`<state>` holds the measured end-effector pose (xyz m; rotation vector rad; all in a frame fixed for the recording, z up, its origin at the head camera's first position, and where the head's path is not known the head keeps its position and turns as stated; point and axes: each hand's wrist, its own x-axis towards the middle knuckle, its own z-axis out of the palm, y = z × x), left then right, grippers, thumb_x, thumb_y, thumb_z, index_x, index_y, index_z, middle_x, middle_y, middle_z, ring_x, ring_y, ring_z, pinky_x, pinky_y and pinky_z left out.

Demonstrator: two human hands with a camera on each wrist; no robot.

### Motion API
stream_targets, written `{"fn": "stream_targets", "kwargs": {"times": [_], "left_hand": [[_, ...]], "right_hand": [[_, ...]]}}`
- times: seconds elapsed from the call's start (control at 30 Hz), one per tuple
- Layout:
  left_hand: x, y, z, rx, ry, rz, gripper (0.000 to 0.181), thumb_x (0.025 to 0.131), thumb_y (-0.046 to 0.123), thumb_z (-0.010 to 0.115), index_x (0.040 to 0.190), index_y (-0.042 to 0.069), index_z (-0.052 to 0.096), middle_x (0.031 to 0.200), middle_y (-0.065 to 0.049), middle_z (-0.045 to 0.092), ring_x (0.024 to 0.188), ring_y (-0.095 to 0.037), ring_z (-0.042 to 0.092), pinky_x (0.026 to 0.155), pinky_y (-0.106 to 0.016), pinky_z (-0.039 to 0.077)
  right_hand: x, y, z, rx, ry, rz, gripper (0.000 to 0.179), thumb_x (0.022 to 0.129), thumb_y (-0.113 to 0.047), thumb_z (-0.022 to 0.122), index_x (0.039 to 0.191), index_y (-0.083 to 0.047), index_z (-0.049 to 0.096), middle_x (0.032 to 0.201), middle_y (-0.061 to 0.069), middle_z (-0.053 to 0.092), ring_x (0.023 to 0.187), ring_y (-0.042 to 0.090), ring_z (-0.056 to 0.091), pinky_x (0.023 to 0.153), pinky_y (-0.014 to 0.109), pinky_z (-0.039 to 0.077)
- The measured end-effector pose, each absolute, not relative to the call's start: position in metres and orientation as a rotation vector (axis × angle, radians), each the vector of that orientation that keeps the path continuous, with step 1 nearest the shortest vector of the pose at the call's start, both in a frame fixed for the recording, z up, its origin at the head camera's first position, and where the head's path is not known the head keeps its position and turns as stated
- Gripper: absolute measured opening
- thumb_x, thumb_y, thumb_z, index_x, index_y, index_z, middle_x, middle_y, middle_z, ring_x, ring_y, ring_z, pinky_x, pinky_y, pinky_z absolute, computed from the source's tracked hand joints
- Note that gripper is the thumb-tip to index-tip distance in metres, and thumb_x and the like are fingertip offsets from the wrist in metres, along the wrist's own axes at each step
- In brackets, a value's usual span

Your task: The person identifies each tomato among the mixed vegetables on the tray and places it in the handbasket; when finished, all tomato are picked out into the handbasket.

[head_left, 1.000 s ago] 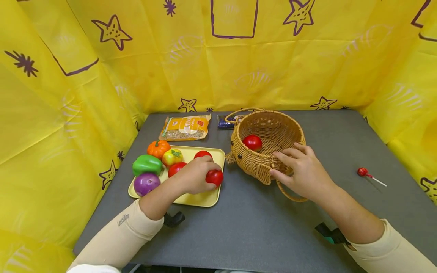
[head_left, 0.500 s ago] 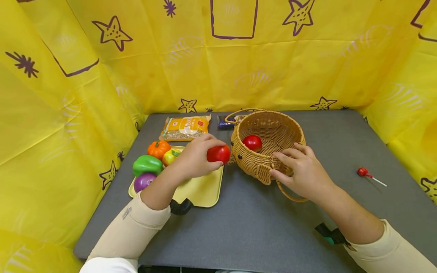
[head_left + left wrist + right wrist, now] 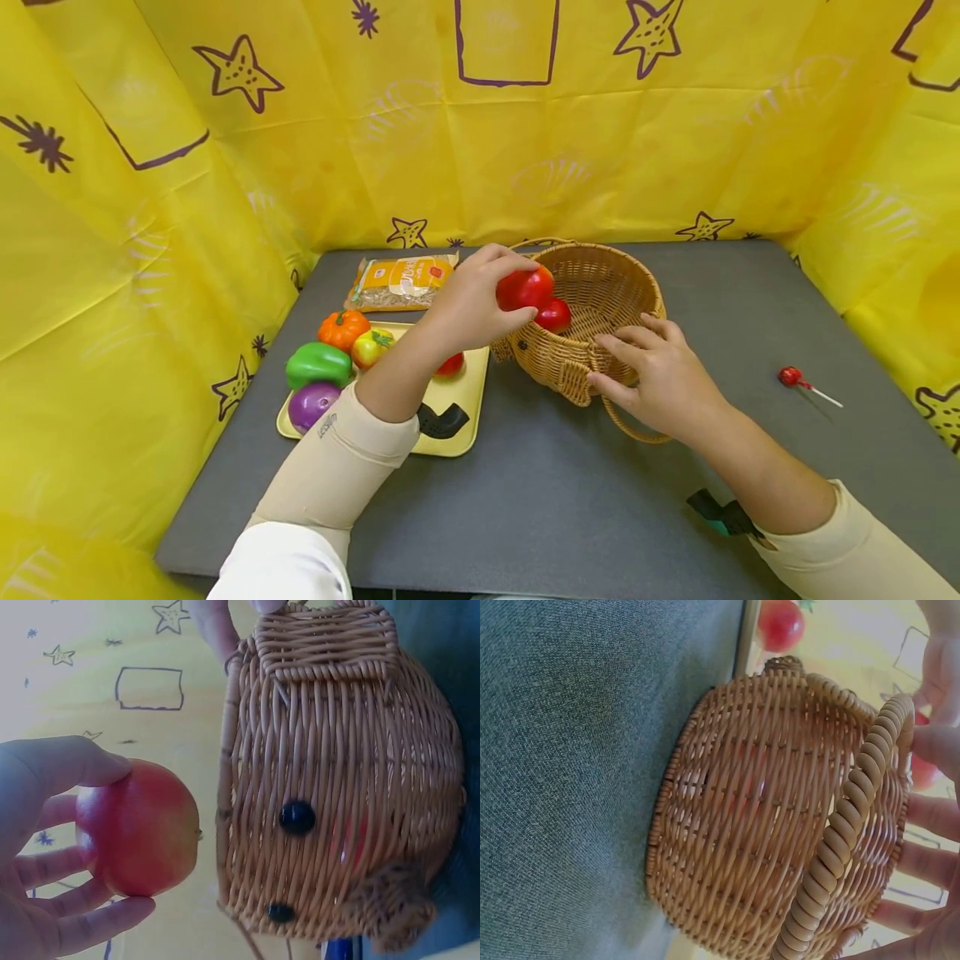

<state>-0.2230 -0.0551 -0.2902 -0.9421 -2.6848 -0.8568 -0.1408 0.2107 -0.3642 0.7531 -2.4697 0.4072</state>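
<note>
My left hand [image 3: 476,300] holds a red apple [image 3: 142,829] between thumb and fingers, over the left rim of a wicker basket [image 3: 543,360] with black bead eyes. In the left wrist view the apple shows a yellowish side and sits just off the basket's opening. Inside the basket, below the held apple, lies another red fruit [image 3: 557,317]. My right hand [image 3: 663,379] grips the basket's near right rim, thumb outside and fingers over the edge. A coiled handle [image 3: 840,832] hangs across the basket's side in the right wrist view.
A yellow tray [image 3: 467,408] on the left bears a red tomato [image 3: 780,624], a green pepper [image 3: 318,365], a purple vegetable [image 3: 311,407], an orange pumpkin [image 3: 342,329] and a yellow-red fruit [image 3: 371,348]. Behind it lies an orange bag [image 3: 405,282]. A lollipop [image 3: 791,377] lies far right.
My left hand has lifted the apple off the tray and carried it right and away from me to the basket's rim. The right hand has stayed at the basket.
</note>
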Motion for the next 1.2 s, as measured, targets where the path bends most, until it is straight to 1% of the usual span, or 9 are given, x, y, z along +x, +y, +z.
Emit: {"fn": "stream_targets", "kwargs": {"times": [0.27,0.47,0.73,0.87,1.0,1.07,1.13,1.17,1.2], "left_hand": [[-0.229,-0.024,-0.296,-0.988,-2.726,-0.873,0.051,0.087,0.028,0.078,0.136,0.020,0.065,0.133,-0.003,0.057,0.116,-0.022,0.058,0.096,-0.039,0.056],[-0.235,-0.008,-0.306,-1.027,-2.789,-0.735,0.055,0.088,0.032,0.077,0.139,0.021,0.062,0.132,-0.003,0.056,0.118,-0.021,0.056,0.095,-0.039,0.056],[-0.236,-0.004,-0.313,-1.063,-2.814,-0.666,0.057,0.088,0.033,0.078,0.141,0.021,0.060,0.137,-0.006,0.053,0.123,-0.025,0.054,0.099,-0.041,0.055],[-0.234,-0.005,-0.311,-1.075,-2.812,-0.657,0.060,0.089,0.034,0.077,0.144,0.022,0.058,0.143,-0.005,0.050,0.130,-0.026,0.052,0.100,-0.037,0.053],[-0.232,-0.008,-0.309,-1.082,-2.798,-0.646,0.061,0.090,0.034,0.076,0.146,0.023,0.056,0.146,-0.004,0.049,0.133,-0.025,0.049,0.095,-0.031,0.053],[-0.232,-0.010,-0.308,-1.073,-2.794,-0.649,0.061,0.090,0.034,0.076,0.146,0.023,0.056,0.146,-0.004,0.049,0.133,-0.024,0.049,0.090,-0.028,0.055],[-0.230,-0.013,-0.305,-1.060,-2.792,-0.647,0.060,0.090,0.033,0.075,0.146,0.022,0.057,0.146,-0.005,0.048,0.133,-0.024,0.049,0.086,-0.028,0.056],[-0.230,-0.016,-0.303,-1.052,-2.796,-0.646,0.060,0.090,0.034,0.075,0.146,0.022,0.057,0.147,-0.005,0.048,0.133,-0.024,0.048,0.086,-0.028,0.057],[-0.229,-0.018,-0.302,-1.044,-2.797,-0.640,0.061,0.090,0.034,0.075,0.146,0.022,0.056,0.148,-0.005,0.048,0.135,-0.025,0.047,0.089,-0.030,0.056]], "right_hand": [[-0.142,0.210,-0.365,0.758,-2.459,0.405,0.050,0.077,-0.033,0.086,0.117,-0.005,0.076,0.105,0.018,0.074,0.106,0.043,0.066,0.105,0.065,0.039],[-0.142,0.210,-0.365,0.766,-2.441,0.415,0.049,0.076,-0.030,0.087,0.116,-0.005,0.076,0.103,0.018,0.074,0.104,0.042,0.066,0.105,0.064,0.039],[-0.143,0.210,-0.366,0.774,-2.430,0.417,0.047,0.076,-0.030,0.087,0.115,-0.005,0.077,0.101,0.017,0.074,0.099,0.037,0.068,0.106,0.063,0.040],[-0.142,0.211,-0.366,0.770,-2.429,0.421,0.048,0.076,-0.030,0.087,0.115,-0.005,0.076,0.102,0.017,0.074,0.099,0.037,0.068,0.106,0.063,0.039],[-0.141,0.211,-0.366,0.766,-2.430,0.424,0.049,0.076,-0.029,0.087,0.117,-0.005,0.076,0.103,0.017,0.073,0.101,0.038,0.068,0.106,0.064,0.039],[-0.141,0.212,-0.367,0.766,-2.432,0.423,0.049,0.076,-0.030,0.087,0.117,-0.005,0.076,0.103,0.017,0.073,0.101,0.038,0.068,0.106,0.064,0.039],[-0.141,0.212,-0.367,0.768,-2.433,0.424,0.049,0.076,-0.030,0.087,0.117,-0.005,0.076,0.103,0.017,0.073,0.100,0.038,0.068,0.106,0.064,0.039],[-0.141,0.212,-0.367,0.768,-2.434,0.424,0.049,0.076,-0.030,0.087,0.117,-0.005,0.076,0.103,0.017,0.073,0.100,0.037,0.068,0.106,0.064,0.039],[-0.141,0.212,-0.367,0.767,-2.436,0.426,0.049,0.076,-0.030,0.087,0.117,-0.005,0.076,0.103,0.017,0.073,0.100,0.037,0.068,0.106,0.064,0.039]]}}
